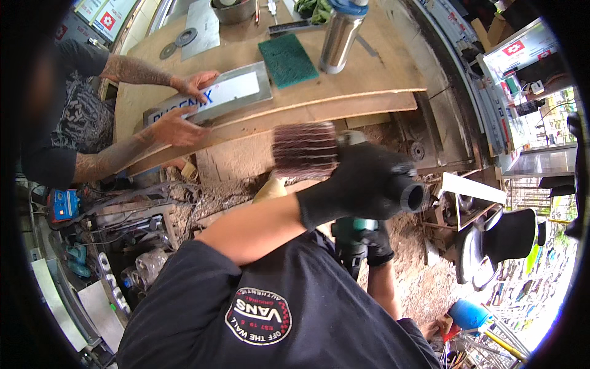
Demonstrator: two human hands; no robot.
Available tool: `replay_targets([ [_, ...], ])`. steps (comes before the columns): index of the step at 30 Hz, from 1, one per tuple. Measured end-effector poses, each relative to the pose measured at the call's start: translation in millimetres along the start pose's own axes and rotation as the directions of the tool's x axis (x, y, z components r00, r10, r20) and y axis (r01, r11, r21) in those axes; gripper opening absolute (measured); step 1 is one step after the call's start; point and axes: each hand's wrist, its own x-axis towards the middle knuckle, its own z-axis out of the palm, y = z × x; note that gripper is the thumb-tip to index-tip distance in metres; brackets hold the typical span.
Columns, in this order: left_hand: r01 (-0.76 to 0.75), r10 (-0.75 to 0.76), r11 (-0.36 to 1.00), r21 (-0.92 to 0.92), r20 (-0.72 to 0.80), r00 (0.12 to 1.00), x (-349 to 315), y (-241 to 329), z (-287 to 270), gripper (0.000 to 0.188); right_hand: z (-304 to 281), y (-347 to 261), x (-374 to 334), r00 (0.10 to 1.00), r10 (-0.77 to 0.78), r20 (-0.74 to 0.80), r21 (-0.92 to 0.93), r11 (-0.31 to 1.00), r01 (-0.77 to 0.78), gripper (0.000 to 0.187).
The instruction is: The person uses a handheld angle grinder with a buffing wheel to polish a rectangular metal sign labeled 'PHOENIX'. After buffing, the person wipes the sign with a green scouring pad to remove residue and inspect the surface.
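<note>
A teal and black drum sander (351, 232) is held across in front of my chest. Its brown flap wheel (304, 149) points left, its flaps slightly smeared. My left hand (367, 179), in a black glove, is closed over the front of the sander by a dark round handle end (413, 198). Lower down, my right hand (379, 245), also gloved in black, is closed round the sander's rear body; its fingers are partly hidden. Past the wheel, a flat metal plate (265, 92) with a white strip and blue lettering rests on the wooden table (369, 83).
At left, another person's hands (178, 127) hold the plate. On the table are a green scouring pad (287, 60), a steel bottle (340, 42), a metal bowl (233, 12) and flat discs (185, 37). A black chair (509, 234) stands right; a blue device (64, 204) sits far left.
</note>
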Motion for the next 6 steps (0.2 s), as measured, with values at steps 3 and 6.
replay_targets([
  [3,-0.107,0.093,0.994,-0.033,-0.289,0.953,-32,-16,-18,0.022,-7,-36,33,0.988,0.117,0.102,-0.351,0.933,-0.075,0.087],
  [6,-0.048,-0.049,0.981,-0.187,-0.483,0.874,-71,-51,-37,0.026,-20,-68,91,0.881,0.263,0.394,-0.566,0.825,0.007,0.090],
])
